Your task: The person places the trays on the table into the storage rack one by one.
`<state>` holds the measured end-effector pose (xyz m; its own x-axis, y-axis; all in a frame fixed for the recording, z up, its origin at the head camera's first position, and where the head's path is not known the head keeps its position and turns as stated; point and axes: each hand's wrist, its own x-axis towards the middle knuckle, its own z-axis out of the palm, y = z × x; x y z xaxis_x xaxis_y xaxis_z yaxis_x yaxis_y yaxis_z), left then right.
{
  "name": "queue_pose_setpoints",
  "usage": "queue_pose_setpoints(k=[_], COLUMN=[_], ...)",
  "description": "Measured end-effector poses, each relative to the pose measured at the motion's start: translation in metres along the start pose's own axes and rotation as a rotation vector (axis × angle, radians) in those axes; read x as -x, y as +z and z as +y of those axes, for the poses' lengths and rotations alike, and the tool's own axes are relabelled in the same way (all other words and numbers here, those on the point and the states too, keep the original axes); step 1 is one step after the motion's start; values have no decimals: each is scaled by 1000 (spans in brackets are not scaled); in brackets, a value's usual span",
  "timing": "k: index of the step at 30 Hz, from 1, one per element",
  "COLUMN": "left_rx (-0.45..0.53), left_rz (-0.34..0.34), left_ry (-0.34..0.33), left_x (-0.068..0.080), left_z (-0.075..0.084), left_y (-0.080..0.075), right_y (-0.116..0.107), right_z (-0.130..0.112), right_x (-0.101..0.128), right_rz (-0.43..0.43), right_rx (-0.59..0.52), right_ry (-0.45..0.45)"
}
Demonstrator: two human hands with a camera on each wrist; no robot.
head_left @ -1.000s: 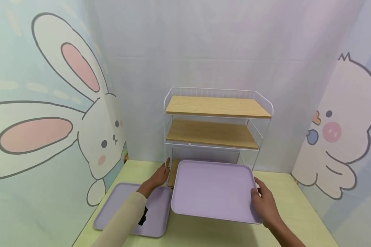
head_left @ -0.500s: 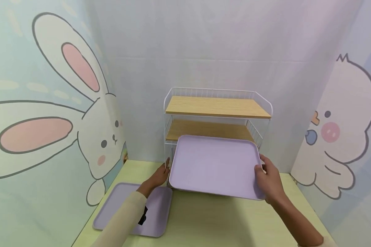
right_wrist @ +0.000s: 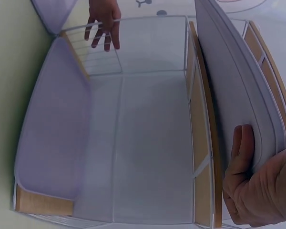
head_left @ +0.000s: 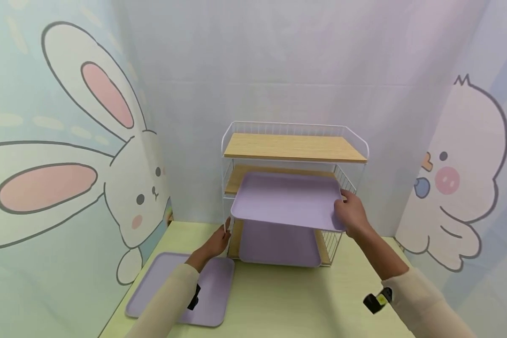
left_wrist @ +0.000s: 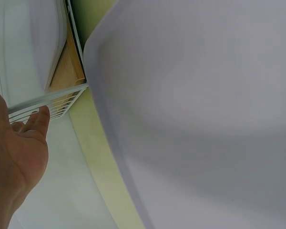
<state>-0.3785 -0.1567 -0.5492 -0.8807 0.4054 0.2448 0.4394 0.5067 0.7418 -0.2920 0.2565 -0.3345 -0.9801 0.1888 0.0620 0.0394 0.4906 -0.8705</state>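
- The right hand [head_left: 351, 213] grasps a lilac tray [head_left: 287, 199] by its right edge, thumb on top and fingers [right_wrist: 242, 143] curled beneath, as the right wrist view shows; this grip carries the tray nearly level in the air.
- The tray hangs at the front of the wire rack [head_left: 294, 188], level with the middle shelf [head_left: 236, 180]; its far edge lies over that shelf's front while the near part juts out above the surface [head_left: 304, 300]. Whether it touches the shelf, I cannot tell.
- The left hand [head_left: 217, 242] rests at the rack's front left post, fingers [right_wrist: 105, 28] draped over the white wire. Judged from its placing, it steadies the light frame; how tightly it holds is not clear.
- The bottom shelf holds a second lilac tray [head_left: 279, 244] lying flat, its front edge sticking out slightly.
- The top shelf [head_left: 293, 146] shows only bare wood.
- A third lilac tray [head_left: 152, 286] lies flat on the surface left of the rack, partly under the left sleeve.
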Motion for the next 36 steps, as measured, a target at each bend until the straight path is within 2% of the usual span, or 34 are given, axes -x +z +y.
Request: queue_pose_setpoints(k=[4, 8, 11, 13, 16, 18, 20, 22, 23, 29, 30, 34, 36], left_rx=[-23, -26, -10, -5, -2, 9, 25, 27, 18, 8, 16, 15, 6], left_rz=[6, 6, -4, -8, -13, -10, -14, -20, -18, -4, 2, 16, 13], left_ry=[-10, -12, -19, -21, -41, -61, -81, -87, -82, -37, -25, 19, 24], left_x=[-1, -3, -4, -5, -4, -2, 0, 1, 2, 3, 3, 3, 1], left_z=[4, 4, 4, 4, 3, 3, 3, 3, 3, 0, 0, 0, 1], left_y=[1, 0, -2, -2, -3, -3, -3, -3, -3, 0, 0, 1, 1], right_y=[-2, -4, -5, -3, 3, 8, 12, 15, 16, 18, 18, 17, 16], right_z=[-11, -17, -4, 21, 31, 25, 3, -7, -6, -11, -17, -15, -13], right_x=[-20, -46, -81, -119, -145, -144, -121, -108, -107, -92, -85, -86, -86], right_rz=[0, 13, 31, 88, 107, 113, 64, 50, 68, 79, 65, 115, 150], right_rx=[131, 210, 256, 315, 450, 535, 580, 594, 585, 544, 537, 519, 461], right_ry=[-35, -36, -55, -158, -228, -270, -233, -236, -255, -236, -208, -234, -237])
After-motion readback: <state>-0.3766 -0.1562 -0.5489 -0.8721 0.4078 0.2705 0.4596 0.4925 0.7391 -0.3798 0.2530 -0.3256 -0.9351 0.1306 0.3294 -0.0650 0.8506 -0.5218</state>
